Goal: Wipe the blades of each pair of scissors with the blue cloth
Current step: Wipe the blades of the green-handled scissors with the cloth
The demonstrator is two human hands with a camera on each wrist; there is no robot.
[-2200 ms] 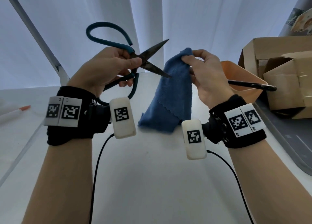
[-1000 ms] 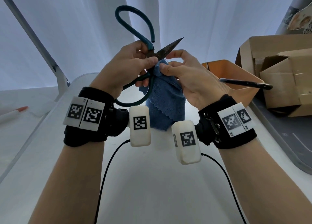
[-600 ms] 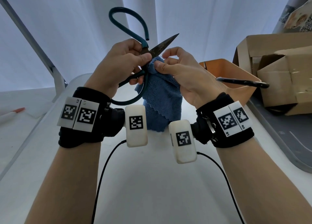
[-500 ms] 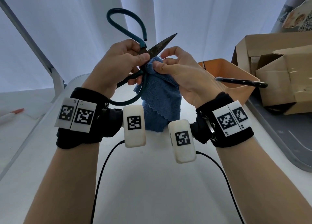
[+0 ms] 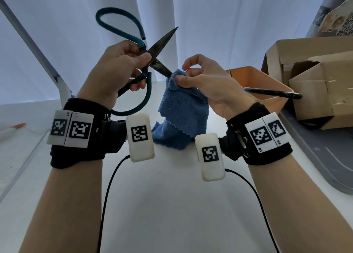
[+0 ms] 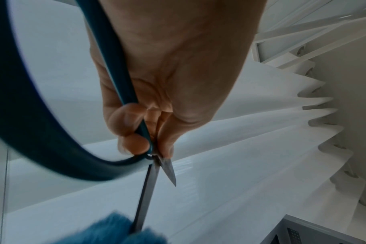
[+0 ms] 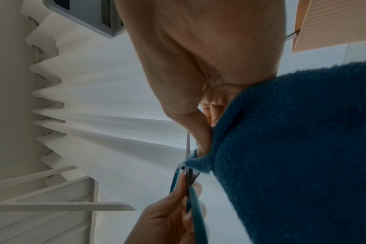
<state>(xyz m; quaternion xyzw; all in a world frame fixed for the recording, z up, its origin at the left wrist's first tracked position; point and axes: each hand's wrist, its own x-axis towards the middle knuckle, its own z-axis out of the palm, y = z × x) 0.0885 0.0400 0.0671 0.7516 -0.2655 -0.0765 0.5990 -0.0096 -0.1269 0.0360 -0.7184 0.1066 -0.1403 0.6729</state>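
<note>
My left hand (image 5: 122, 65) grips teal-handled scissors (image 5: 152, 60) near the pivot, blades spread apart in the air above the table. One dark blade points up and right; the other points down and right, its tip wrapped in the blue cloth (image 5: 183, 111). My right hand (image 5: 200, 79) pinches the cloth around that tip between thumb and fingers, and the rest of the cloth hangs down. The left wrist view shows the scissors (image 6: 153, 178) with the long blade ending in the cloth (image 6: 115, 231). The right wrist view shows the cloth (image 7: 293, 148) bunched at the blade (image 7: 188, 145).
An orange bin (image 5: 265, 84) stands to the right with a black-handled tool (image 5: 273, 94) lying across its rim. Cardboard boxes (image 5: 315, 81) sit behind on a grey tray (image 5: 324, 157). A white pen with an orange tip (image 5: 13, 128) lies far left. White curtains close the back.
My right hand has slid the cloth from the pivot out along the lower blade to its tip. The blades stand wider apart, and both hands sit slightly lower.
</note>
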